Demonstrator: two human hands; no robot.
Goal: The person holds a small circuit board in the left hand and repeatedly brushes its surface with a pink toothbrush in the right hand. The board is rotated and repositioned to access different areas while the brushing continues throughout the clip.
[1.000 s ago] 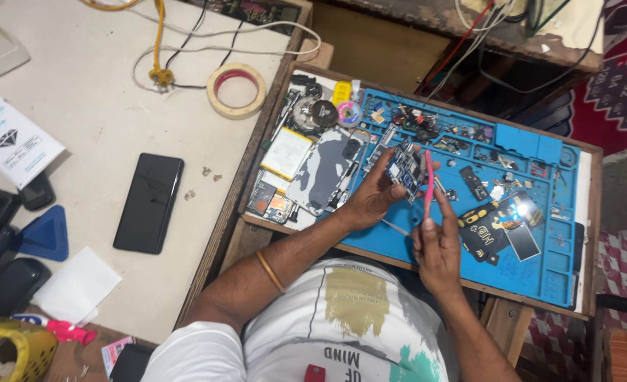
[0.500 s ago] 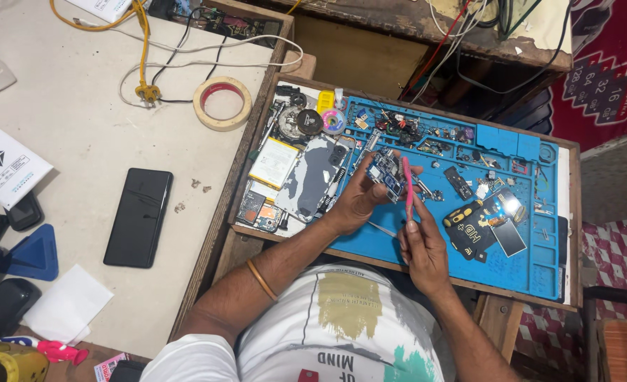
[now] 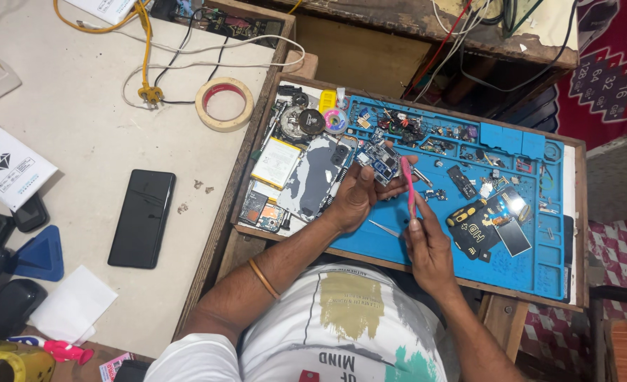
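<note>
Landmark: blue silicone repair mat [image 3: 398, 244], ridged with small tray pockets, laid on a wooden-framed bench.

Nearest the body, right hand [image 3: 430, 247] sits over the mat's near edge, fingers closed narrow around a slim pink rod-like tool [image 3: 407, 187], pen grip, tip aimed up at the board; likely held that way for fine control. A thin metal pair of tweezers [image 3: 384, 228] lies on the mat just left of that hand, within quick reach.

Left hand [image 3: 359, 194] is over the mat's left-centre, fingers curled around a small blue-green circuit board [image 3: 378, 161], holding it up off the mat and tilted toward the tool tip. Wrist rests at the mat's near edge, probably to steady it.

Off the mat's left edge: opened phone body with grey back shell [image 3: 312, 177] and a pale yellow-white battery [image 3: 276, 161], touching each other, parked aside.

Right of the hands on the mat: black and yellow flat packet [image 3: 476, 225], dark small screen piece [image 3: 515, 237]. The far strip of the mat is crowded with small parts and screws; bare mat only between and below the hands, so working room is tight.

Well left of the mat on the pale table: black phone lying flat [image 3: 142, 218], beige tape roll [image 3: 224, 104] farther off, yellow cable [image 3: 146, 49] farthest.
</note>
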